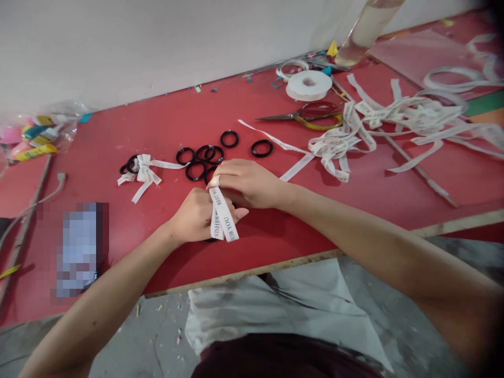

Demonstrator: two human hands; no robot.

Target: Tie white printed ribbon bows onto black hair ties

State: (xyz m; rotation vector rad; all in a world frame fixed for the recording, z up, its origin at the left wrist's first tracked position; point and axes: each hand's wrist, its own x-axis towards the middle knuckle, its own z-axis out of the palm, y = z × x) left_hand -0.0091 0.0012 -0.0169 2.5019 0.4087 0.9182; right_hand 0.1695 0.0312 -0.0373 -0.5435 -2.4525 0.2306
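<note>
My left hand (195, 215) and my right hand (250, 184) meet over the front part of the red table, fingers closed on a white printed ribbon (224, 215). Its two tails hang down between the hands, with "BEST WISHES" and "FOR YOU" lettering. A bit of black shows beneath my fingers, mostly hidden. Just beyond my hands lie several black hair ties (196, 170). Left of these, a white ribbon bow (145, 170) sits on a black hair tie. A further hair tie (262, 148) rests apart, above my right hand.
Scissors (299, 116) lie behind, near a white ribbon roll (309, 85). Loose printed ribbon (334, 149) is heaped on the right of the red table (137, 118). A bottle (366, 31) stands at the back. At left are a bag of colourful items (37, 134) and a cable (47, 195).
</note>
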